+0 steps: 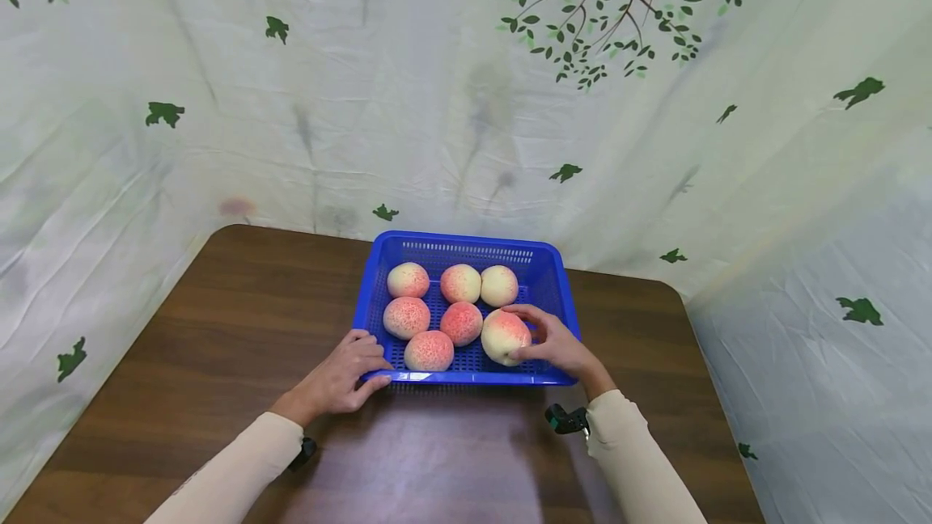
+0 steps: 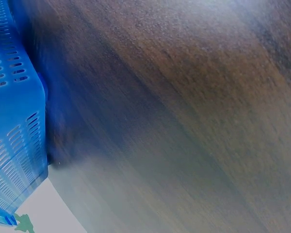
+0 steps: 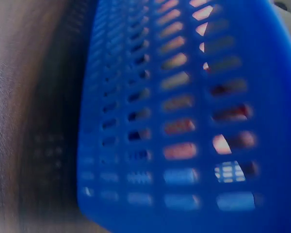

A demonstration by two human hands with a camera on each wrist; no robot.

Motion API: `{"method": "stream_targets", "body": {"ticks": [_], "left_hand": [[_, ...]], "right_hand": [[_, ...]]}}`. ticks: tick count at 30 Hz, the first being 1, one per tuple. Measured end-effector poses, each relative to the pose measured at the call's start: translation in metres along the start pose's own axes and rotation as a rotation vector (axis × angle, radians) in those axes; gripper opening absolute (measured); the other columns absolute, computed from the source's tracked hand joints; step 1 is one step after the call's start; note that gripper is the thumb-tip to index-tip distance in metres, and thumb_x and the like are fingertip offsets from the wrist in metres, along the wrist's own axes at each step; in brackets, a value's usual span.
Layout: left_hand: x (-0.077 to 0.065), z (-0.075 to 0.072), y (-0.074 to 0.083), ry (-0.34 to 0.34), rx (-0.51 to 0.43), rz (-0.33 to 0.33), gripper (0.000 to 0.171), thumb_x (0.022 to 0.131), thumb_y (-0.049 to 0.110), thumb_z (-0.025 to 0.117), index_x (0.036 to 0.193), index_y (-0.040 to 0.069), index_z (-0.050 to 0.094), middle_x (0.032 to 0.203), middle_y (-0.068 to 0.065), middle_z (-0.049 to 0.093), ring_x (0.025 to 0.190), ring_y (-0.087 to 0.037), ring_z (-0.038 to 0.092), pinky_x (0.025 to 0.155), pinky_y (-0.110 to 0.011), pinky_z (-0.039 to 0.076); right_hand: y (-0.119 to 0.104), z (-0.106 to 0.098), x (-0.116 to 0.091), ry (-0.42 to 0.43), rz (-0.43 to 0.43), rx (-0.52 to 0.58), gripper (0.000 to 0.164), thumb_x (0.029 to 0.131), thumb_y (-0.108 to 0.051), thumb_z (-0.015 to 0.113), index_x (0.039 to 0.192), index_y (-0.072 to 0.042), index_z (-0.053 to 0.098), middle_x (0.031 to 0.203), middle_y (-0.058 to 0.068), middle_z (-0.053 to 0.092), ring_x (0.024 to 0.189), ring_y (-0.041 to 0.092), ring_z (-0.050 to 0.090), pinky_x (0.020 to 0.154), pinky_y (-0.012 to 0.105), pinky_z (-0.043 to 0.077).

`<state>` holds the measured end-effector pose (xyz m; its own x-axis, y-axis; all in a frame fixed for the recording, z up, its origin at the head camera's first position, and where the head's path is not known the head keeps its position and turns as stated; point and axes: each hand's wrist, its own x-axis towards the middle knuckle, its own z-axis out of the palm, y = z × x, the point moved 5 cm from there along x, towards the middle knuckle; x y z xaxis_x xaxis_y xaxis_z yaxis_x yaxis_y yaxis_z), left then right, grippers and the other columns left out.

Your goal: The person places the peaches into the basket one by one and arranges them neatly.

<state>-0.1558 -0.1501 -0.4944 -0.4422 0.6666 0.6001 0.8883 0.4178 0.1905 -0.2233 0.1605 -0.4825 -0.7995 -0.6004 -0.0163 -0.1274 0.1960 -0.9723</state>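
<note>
A blue plastic basket (image 1: 466, 377) with slotted walls holds several peaches, pale yellow with red-pink speckles. At its front left corner my left hand (image 1: 348, 374) grips the rim, thumb along the front edge and fingers over the left side. Inside the front right part, my right hand (image 1: 557, 344) holds a large peach (image 1: 504, 336) between thumb and fingers. A redder peach (image 1: 461, 323) lies just left of it, and a pale peach (image 1: 499, 286) sits behind. In the right wrist view, the basket's wall (image 3: 184, 111) fills most of the picture and hides the hand.
The basket stands on a brown wood-grain table (image 1: 240, 330), near its back edge. A pale cloth (image 1: 437, 128) printed with green leaves hangs behind and at the sides. Each wrist carries a small black device, such as the one by the right sleeve (image 1: 566, 419).
</note>
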Motion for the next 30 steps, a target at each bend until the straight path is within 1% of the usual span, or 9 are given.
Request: {"method": "stream_targets", "body": {"ticks": [4, 9, 13, 15, 17, 20, 22, 24, 30], "left_hand": [[0.0, 0.0, 0.0, 0.008, -0.003, 0.008, 0.013, 0.087, 0.023, 0.064, 0.08, 0.014, 0.07, 0.07, 0.008, 0.052, 0.07, -0.011, 0.043, 0.079, -0.037, 0.035], [0.0, -0.001, 0.001, 0.014, -0.004, 0.011, 0.014, 0.087, 0.023, 0.063, 0.08, 0.014, 0.07, 0.07, 0.008, 0.052, 0.07, -0.011, 0.043, 0.078, -0.037, 0.035], [0.0, -0.001, 0.001, 0.014, -0.005, 0.01, 0.013, 0.087, 0.023, 0.064, 0.08, 0.013, 0.07, 0.07, 0.008, 0.051, 0.07, -0.011, 0.043, 0.079, -0.038, 0.035], [0.0, -0.001, 0.001, 0.016, -0.006, 0.009, 0.014, 0.087, 0.023, 0.063, 0.08, 0.013, 0.07, 0.07, 0.008, 0.052, 0.07, -0.011, 0.043, 0.079, -0.038, 0.035], [0.0, -0.001, 0.001, 0.019, -0.008, 0.01, 0.015, 0.089, 0.024, 0.062, 0.08, 0.013, 0.07, 0.07, 0.008, 0.052, 0.07, -0.011, 0.043, 0.079, -0.038, 0.035], [-0.001, -0.001, 0.001, 0.024, -0.008, 0.012, 0.017, 0.089, 0.024, 0.061, 0.08, 0.013, 0.07, 0.069, 0.008, 0.051, 0.07, -0.011, 0.043, 0.078, -0.038, 0.035], [-0.001, -0.001, 0.001, 0.025, -0.008, 0.013, 0.017, 0.089, 0.024, 0.061, 0.08, 0.013, 0.07, 0.069, 0.008, 0.051, 0.07, -0.011, 0.043, 0.078, -0.038, 0.035], [-0.001, 0.0, 0.0, 0.017, -0.008, 0.006, 0.018, 0.09, 0.025, 0.061, 0.08, 0.013, 0.07, 0.069, 0.008, 0.052, 0.07, -0.011, 0.043, 0.079, -0.037, 0.035], [-0.001, 0.001, -0.001, -0.02, -0.01, -0.026, 0.028, 0.094, 0.032, 0.055, 0.081, 0.013, 0.071, 0.069, 0.007, 0.052, 0.071, -0.011, 0.043, 0.082, -0.035, 0.033]], "right_hand": [[0.003, 0.012, 0.007, -0.077, 0.049, -0.033, 0.065, 0.081, -0.011, 0.076, 0.138, -0.007, 0.047, 0.135, 0.011, 0.051, 0.119, 0.025, 0.049, 0.094, 0.038, 0.045], [0.008, 0.02, 0.014, -0.126, 0.099, -0.013, 0.061, 0.083, -0.006, 0.073, 0.138, -0.008, 0.047, 0.134, 0.008, 0.052, 0.121, 0.024, 0.048, 0.096, 0.039, 0.043], [0.007, 0.023, 0.016, -0.138, 0.115, -0.017, 0.063, 0.082, -0.001, 0.073, 0.139, -0.007, 0.047, 0.136, 0.01, 0.05, 0.122, 0.023, 0.048, 0.096, 0.035, 0.043], [0.0, 0.025, 0.015, -0.144, 0.121, -0.027, 0.063, 0.082, -0.001, 0.073, 0.139, -0.005, 0.046, 0.137, 0.012, 0.049, 0.119, 0.024, 0.051, 0.096, 0.034, 0.044], [-0.006, 0.027, 0.015, -0.151, 0.132, -0.049, 0.063, 0.081, -0.001, 0.074, 0.138, -0.004, 0.046, 0.136, 0.013, 0.048, 0.117, 0.026, 0.053, 0.097, 0.037, 0.044], [-0.011, 0.029, 0.013, -0.16, 0.147, -0.114, 0.063, 0.081, -0.002, 0.074, 0.138, -0.002, 0.046, 0.136, 0.015, 0.049, 0.118, 0.029, 0.053, 0.101, 0.045, 0.041], [-0.006, 0.029, 0.014, -0.16, 0.159, -0.16, 0.065, 0.081, -0.003, 0.075, 0.139, -0.003, 0.045, 0.137, 0.015, 0.049, 0.123, 0.032, 0.05, 0.103, 0.05, 0.037], [0.0, 0.028, 0.014, -0.152, 0.163, -0.196, 0.066, 0.081, -0.004, 0.075, 0.14, -0.006, 0.045, 0.139, 0.014, 0.048, 0.127, 0.033, 0.047, 0.104, 0.052, 0.035], [0.013, 0.024, 0.017, -0.135, 0.141, -0.242, 0.067, 0.08, -0.011, 0.077, 0.14, -0.011, 0.047, 0.139, 0.01, 0.049, 0.128, 0.031, 0.046, 0.105, 0.054, 0.033]]}}
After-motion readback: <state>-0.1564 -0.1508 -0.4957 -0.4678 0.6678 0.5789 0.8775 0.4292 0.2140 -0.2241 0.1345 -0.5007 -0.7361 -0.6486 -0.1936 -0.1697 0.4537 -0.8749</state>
